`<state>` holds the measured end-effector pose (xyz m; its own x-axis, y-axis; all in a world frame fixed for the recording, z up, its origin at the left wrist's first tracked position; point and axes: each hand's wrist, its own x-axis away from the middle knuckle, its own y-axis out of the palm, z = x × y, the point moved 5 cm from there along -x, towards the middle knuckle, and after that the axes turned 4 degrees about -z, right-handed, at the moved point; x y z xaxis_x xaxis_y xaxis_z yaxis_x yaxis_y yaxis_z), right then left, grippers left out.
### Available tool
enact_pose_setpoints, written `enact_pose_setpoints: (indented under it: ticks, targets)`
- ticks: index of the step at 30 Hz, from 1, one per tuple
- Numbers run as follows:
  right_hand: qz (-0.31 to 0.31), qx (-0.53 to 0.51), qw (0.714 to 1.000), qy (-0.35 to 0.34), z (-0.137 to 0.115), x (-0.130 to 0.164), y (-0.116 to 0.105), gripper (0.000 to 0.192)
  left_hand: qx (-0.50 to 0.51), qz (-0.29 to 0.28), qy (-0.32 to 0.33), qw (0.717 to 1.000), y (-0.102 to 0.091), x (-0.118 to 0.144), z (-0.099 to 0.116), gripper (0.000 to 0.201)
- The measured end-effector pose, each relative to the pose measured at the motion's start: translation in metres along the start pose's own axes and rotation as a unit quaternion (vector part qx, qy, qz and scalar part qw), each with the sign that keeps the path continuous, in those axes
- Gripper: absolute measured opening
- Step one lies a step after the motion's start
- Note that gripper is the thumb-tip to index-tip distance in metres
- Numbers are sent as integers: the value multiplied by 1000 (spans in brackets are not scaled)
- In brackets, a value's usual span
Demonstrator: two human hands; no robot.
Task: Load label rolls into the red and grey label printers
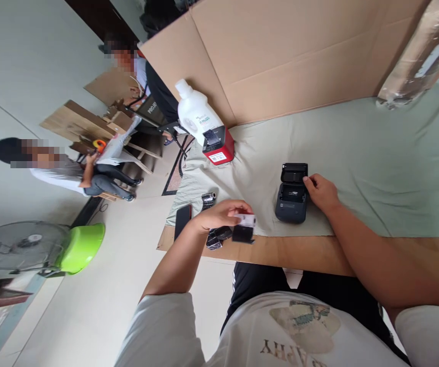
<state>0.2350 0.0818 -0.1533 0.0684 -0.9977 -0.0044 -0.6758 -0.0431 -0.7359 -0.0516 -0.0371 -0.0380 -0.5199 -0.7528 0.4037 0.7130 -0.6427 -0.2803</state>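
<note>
head view: white roll held between the left fingers.

Printer and label roll, one each

Printer: black, compact, rounded corners; lid raised, hinged back at the far end, exposing a dark compartment with small pale markings. Lies on pale green cloth.

Roll: small, white, black strip hanging from it; held in the left hand, left of the printer, well apart.

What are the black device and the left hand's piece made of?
Black device: likely hard plastic, matte, from its dull moulded shell. Piece in the left hand: perhaps paper or film, from its thin-looking black flap; finish blurred.
</note>
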Motion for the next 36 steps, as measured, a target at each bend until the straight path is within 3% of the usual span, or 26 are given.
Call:
enact_pose_setpoints:
  ticks: [3, 6, 8, 11, 14, 22, 28, 36]
  targets:
    - [-9, 2, 1000, -2, -1, 0, 0, 61, -83, 27, 94, 992, 27, -50, 28, 30]
    - [-10, 0, 1000, -4, -2, 1, 0, 57, -135, 87, 170, 972, 39, -97, 39, 26]
    - [-12, -6, 1000, -4, -2, 1, 0, 53, -185, 109, 184, 959, 44, -120, 39, 27]
    - [-21, -11, 1000, -4, -2, 0, 1, 48, -276, 131, 148, 941, 48, -139, 33, 28]
    - [-22, -10, 1000, -2, -2, 0, 2, 48, -318, 140, 114, 931, 49, -142, 29, 29]
    - [-28, -1, 1000, 0, -4, 0, 1, 47, -382, 144, 104, 907, 49, -138, 41, 35]
    - [-25, -1, 1000, 0, -3, -1, 1, 51, -398, 133, 89, 903, 54, -144, 36, 35]
    - [-21, -25, 999, -8, -2, -1, 1, 53, -349, 191, 175, 901, 62, -124, 17, 31]
